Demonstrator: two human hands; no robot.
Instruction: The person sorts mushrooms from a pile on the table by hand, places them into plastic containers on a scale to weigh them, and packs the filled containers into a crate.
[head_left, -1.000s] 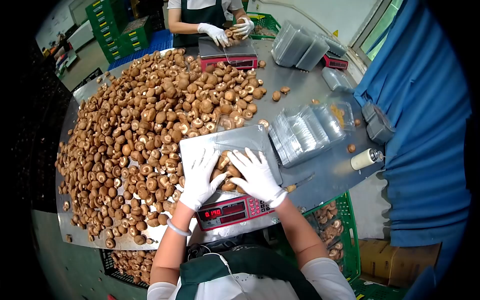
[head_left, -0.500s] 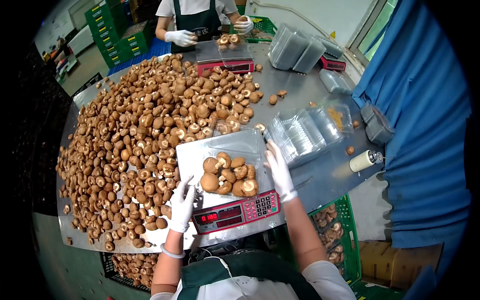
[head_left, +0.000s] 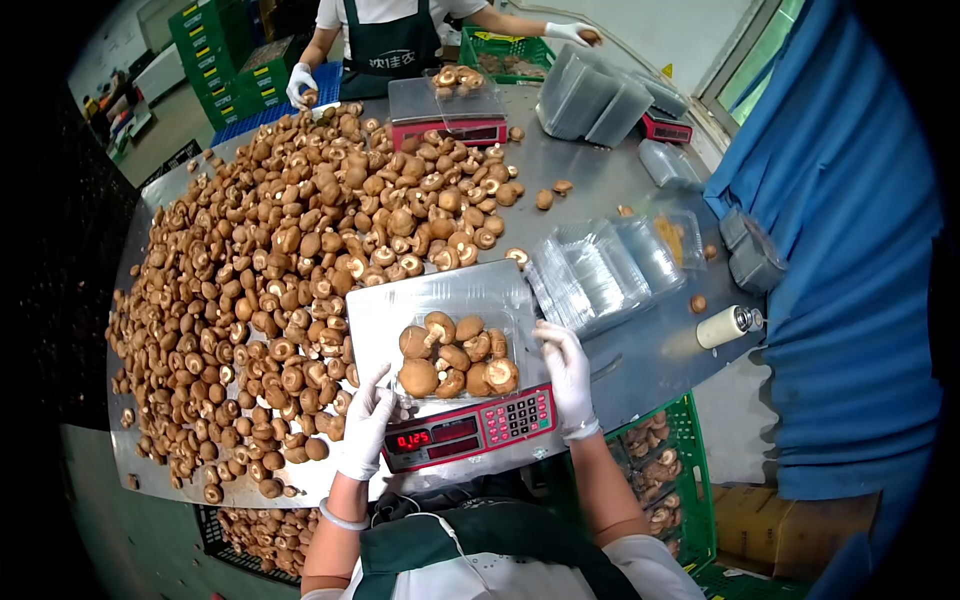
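A clear plastic tray of brown mushrooms (head_left: 452,353) rests on the metal plate of a red scale (head_left: 470,428), whose lit display appears to read 0.125. My left hand (head_left: 367,422), in a white glove, is beside the scale's lower left corner, its fingers apart and holding nothing. At the right edge of the scale is my gloved right hand (head_left: 567,377), open, with slightly bent fingers pointing up and left. Whether its fingertips touch the plate is unclear. Clear plastic glare makes the position of the tray's lid hard to tell.
A large mushroom heap (head_left: 260,270) covers the table's left part. Stacked clear trays (head_left: 600,275) and a pale bottle (head_left: 728,326) are at right. Across the table, a co-worker (head_left: 392,45) reaches both ways near a second scale (head_left: 450,132). Green crate (head_left: 700,470) stands below right.
My hands have parted from over the mushrooms to either side of the scale. The display changed from about 0.180 to 0.125. The co-worker's hands have spread apart.
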